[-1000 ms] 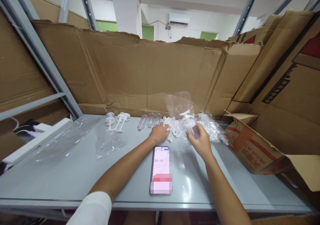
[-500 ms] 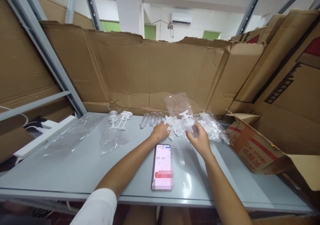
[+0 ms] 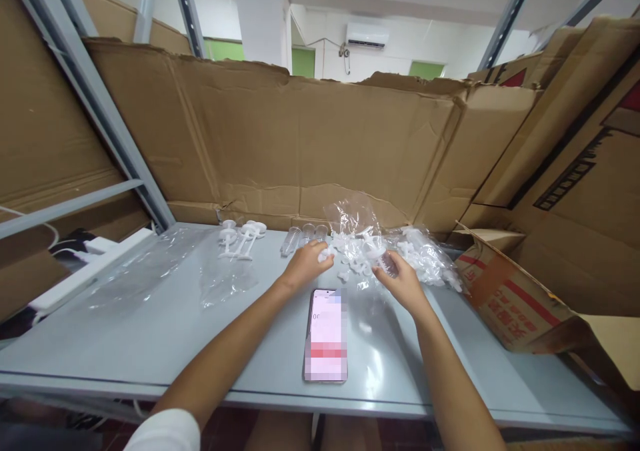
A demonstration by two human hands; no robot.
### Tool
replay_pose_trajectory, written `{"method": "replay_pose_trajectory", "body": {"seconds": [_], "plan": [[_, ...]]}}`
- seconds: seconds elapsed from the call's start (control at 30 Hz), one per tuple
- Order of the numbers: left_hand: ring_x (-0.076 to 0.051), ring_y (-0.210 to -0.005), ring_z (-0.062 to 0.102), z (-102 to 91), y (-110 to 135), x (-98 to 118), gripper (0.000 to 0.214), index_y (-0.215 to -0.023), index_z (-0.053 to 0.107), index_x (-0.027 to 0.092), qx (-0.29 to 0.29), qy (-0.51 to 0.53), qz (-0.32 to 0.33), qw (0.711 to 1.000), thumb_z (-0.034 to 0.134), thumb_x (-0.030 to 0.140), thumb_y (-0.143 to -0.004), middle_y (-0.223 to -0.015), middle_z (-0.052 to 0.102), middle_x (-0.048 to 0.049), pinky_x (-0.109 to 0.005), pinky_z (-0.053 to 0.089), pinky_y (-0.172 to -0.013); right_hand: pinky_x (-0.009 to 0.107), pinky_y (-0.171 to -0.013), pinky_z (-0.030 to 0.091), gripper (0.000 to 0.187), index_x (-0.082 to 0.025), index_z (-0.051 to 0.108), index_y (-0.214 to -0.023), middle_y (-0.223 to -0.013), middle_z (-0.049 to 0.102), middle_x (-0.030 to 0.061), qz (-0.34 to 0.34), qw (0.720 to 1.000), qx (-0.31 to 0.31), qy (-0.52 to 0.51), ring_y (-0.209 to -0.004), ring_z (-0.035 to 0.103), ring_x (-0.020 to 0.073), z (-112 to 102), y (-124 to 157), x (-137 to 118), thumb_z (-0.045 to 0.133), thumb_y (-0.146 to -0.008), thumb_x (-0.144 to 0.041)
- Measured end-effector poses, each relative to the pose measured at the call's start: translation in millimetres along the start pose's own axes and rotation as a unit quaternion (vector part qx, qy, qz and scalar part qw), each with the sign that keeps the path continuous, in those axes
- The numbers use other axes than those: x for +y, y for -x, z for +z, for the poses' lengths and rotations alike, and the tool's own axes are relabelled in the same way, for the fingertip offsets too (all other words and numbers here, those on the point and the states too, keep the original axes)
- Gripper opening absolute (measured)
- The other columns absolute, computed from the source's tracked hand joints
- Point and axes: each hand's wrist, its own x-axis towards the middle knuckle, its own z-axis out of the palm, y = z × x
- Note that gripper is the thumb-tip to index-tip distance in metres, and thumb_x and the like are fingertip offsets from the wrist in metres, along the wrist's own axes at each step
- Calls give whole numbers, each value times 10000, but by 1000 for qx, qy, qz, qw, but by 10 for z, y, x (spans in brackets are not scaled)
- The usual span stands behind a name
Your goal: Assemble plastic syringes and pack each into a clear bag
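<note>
My left hand [image 3: 306, 265] pinches a small white plastic piece [image 3: 325, 254], just left of a scattered pile of small white plastic parts [image 3: 356, 265]. To the right, my right hand [image 3: 401, 281] is closed around a clear plastic tube [image 3: 389, 263] with markings on its wall. The tube is tilted, with a white end toward the pile; its far side is partly hidden by my fingers. Several clear plastic tubes [image 3: 306, 239] lie behind my left hand. White plunger-like parts [image 3: 245, 239] stand and lie farther left.
A phone [image 3: 326, 336] with a lit screen lies in front of me on the grey table [image 3: 235, 351]. Clear plastic bags [image 3: 430, 261] hold white parts at right; another clear bag [image 3: 227, 287] lies flat at left. Cardboard [image 3: 320, 144] walls the back, and an open carton [image 3: 515, 297] stands at right.
My left hand has drawn back leftward from the pile, and a white piece now shows in its fingers. The tube in my right hand has tipped over from more upright.
</note>
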Motion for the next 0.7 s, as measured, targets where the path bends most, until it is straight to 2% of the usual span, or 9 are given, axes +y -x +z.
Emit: {"method": "replay_pose_trajectory", "body": {"seconds": [0.03, 0.07, 0.13, 0.2, 0.3, 0.4, 0.53, 0.7], "plan": [[-174, -788, 546, -107, 41, -6, 222, -862, 578, 195, 26, 16, 0, 1000, 420, 344, -817, -837, 572, -36, -264, 407, -698, 294, -662, 411, 251, -184, 517, -879, -799, 561, 25, 5, 1000, -13, -3, -732, 529, 198, -10, 4, -8, 536, -731, -386], [-166, -757, 536, -212, 81, -16, 209, -822, 570, 193, 81, 64, 4, 995, 428, 346, -814, -788, 562, -22, -259, 404, -679, 286, -647, 403, 232, -187, 511, -844, -769, 542, 13, 7, 1000, -25, -4, -712, 515, 188, -22, 10, -17, 531, -735, -391], [-139, -696, 514, -404, 152, -44, 190, -774, 548, 187, 166, 159, 11, 973, 455, 349, -805, -735, 540, 1, -237, 396, -632, 273, -618, 385, 204, -190, 501, -792, -724, 505, -2, 7, 998, -64, -8, -675, 484, 169, -49, 26, -39, 523, -742, -387], [-106, -591, 476, -552, 204, -70, 175, -768, 540, 187, 199, 238, 0, 951, 470, 343, -803, -653, 501, 26, -208, 373, -544, 262, -596, 369, 171, -193, 495, -758, -701, 480, -13, -1, 991, -132, -24, -651, 455, 152, -73, 47, -64, 520, -748, -362], [-70, -448, 404, -673, 242, -85, 178, -771, 543, 184, 215, 325, -21, 921, 495, 354, -795, -549, 435, 55, -184, 318, -423, 254, -593, 357, 105, -196, 491, -724, -695, 464, -25, -30, 970, -234, -54, -646, 434, 136, -78, 85, -106, 532, -741, -292], [-64, -410, 434, -681, 236, -69, 194, -780, 553, 176, 211, 382, -16, 900, 526, 368, -777, -534, 452, 58, -177, 345, -393, 260, -615, 365, 72, -193, 503, -735, -725, 477, -21, -51, 960, -266, -65, -674, 446, 140, -43, 119, -151, 556, -716, -238], [-93, -500, 542, -578, 208, -43, 245, -817, 574, 162, 208, 447, -22, 870, 557, 396, -747, -617, 530, 30, -202, 468, -469, 267, -639, 385, 97, -188, 535, -806, -762, 506, -10, -60, 954, -286, -65, -707, 472, 150, 10, 140, -194, 552, -711, -194], [-102, -570, 559, -449, 208, -48, 257, -807, 585, 161, 224, 480, -30, 848, 564, 409, -742, -696, 561, 9, -225, 506, -544, 276, -668, 407, 161, -189, 557, -872, -805, 543, 1, -72, 952, -289, -69, -742, 498, 162, 29, 148, -210, 552, -712, -179]]}}
